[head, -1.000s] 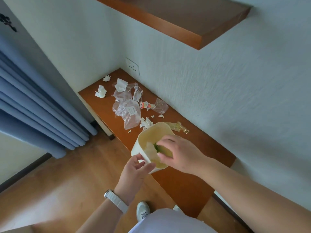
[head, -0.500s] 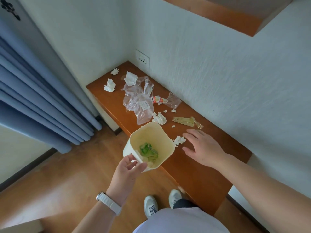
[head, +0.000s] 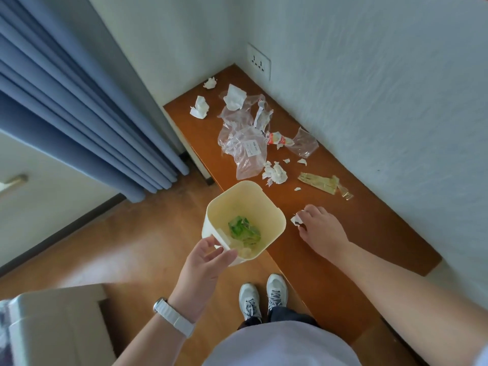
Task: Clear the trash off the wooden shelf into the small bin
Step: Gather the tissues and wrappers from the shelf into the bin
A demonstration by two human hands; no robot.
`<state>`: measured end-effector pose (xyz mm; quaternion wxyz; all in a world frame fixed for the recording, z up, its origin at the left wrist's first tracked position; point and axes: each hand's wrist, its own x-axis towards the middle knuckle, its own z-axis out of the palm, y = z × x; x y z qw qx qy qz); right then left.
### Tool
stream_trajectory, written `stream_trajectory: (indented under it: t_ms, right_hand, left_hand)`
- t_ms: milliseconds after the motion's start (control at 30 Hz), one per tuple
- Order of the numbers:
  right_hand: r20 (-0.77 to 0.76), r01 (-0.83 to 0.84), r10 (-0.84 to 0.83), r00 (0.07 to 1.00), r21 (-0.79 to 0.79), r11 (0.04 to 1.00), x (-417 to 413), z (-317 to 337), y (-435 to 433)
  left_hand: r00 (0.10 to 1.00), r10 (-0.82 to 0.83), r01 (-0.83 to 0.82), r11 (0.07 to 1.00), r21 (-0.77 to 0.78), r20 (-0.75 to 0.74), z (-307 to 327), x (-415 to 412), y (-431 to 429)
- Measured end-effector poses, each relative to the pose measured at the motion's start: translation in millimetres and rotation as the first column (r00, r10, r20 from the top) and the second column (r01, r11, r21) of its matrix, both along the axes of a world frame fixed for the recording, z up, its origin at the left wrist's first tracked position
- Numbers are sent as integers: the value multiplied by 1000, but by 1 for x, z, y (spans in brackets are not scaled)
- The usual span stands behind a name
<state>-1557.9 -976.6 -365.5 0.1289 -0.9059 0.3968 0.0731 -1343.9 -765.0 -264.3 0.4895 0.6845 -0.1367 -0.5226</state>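
Observation:
My left hand (head: pixel 204 256) grips the near rim of the small cream bin (head: pixel 244 220), held beside the front edge of the wooden shelf (head: pixel 369 233). Green and clear scraps lie inside the bin. On the shelf, just right of the bin, my right hand (head: pixel 320 228) pinches a small white paper scrap (head: pixel 296 220). Farther back lie crumpled white tissue (head: pixel 274 174), clear plastic bags (head: pixel 245 146), a yellowish wrapper (head: pixel 322 183) and a small red-and-white wrapper (head: pixel 277 138).
More tissue pieces (head: pixel 200 110) sit near the shelf's far corner under a wall socket (head: pixel 259 61). Blue curtains (head: pixel 79 114) hang on the left. A grey box (head: pixel 52 326) stands at bottom left. My white shoes (head: pixel 261 297) stand on the wooden floor.
My right hand left the bin, reached onto the shelf and closed on the small white scrap. The bin stayed in my left hand, lowered slightly beside the shelf edge.

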Motion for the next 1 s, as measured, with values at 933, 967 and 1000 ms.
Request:
stream_trajectory:
  t_ms: [933, 967, 1000]
  right_hand:
    - [603, -255, 288, 744, -143, 956, 32, 125, 8]
    - [598, -263, 293, 746, -139, 955, 34, 126, 10]
    - [596, -267, 294, 747, -136, 954, 36, 126, 12]
  left_hand:
    - [990, -75, 73, 997, 21, 116, 30, -23, -36]
    - [990, -81, 80, 997, 14, 112, 31, -22, -36]
    - [990, -89, 89, 996, 9, 106, 31, -21, -36]
